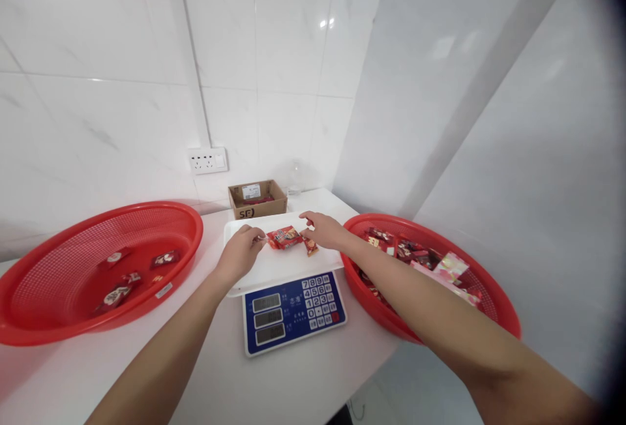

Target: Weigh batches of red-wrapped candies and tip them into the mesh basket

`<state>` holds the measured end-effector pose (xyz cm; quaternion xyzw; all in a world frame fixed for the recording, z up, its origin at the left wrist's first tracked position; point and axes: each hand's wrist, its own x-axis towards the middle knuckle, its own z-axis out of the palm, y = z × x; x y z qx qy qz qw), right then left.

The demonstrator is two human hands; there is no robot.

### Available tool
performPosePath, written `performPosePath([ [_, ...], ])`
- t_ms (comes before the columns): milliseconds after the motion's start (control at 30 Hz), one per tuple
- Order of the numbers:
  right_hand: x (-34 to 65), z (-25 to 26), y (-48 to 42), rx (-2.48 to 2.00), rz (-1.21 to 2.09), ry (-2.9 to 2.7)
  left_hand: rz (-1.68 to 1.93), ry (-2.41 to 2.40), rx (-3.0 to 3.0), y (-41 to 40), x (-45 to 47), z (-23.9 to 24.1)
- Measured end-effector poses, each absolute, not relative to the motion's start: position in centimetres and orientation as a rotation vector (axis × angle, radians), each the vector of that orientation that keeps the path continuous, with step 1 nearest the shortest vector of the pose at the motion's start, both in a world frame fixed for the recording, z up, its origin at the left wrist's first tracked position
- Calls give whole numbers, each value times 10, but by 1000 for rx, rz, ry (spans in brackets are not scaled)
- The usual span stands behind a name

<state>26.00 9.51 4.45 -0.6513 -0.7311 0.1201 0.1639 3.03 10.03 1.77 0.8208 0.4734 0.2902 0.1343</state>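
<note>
I am finding the red packet point(286, 237) lying between both hands on the scale pan point(274, 270), long axis running left to right. The left hand point(240, 250) is pinching its left end; the right hand point(323, 229) is hovering at the other, its grip unclear.

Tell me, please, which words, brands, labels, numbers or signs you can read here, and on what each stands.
"SF": front of the cardboard box.
"7 8 9": top row, number keys on the scale.
"4 5 6": second row.
"1 2 3": third row.
"0 .": fourth row.
Too small or blurred: the displays, the scale's characters, the box's label, the sticker on the left basket, print on the packets.
</note>
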Motion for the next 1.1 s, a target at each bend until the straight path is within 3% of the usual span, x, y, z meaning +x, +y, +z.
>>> performPosePath([
  [200,250,45,89,-1766,328,-2122,955,1377,2316,94,32,21],
  [500,239,44,73,-1426,378,-2359,799,1236,2388,81,46,0],
  [767,255,34,76,-1797,243,-2307,675,1283,2492,86,37,-4],
  [1100,251,31,76,-1833,196,-2279,701,1244,2587,85,54,1],
])
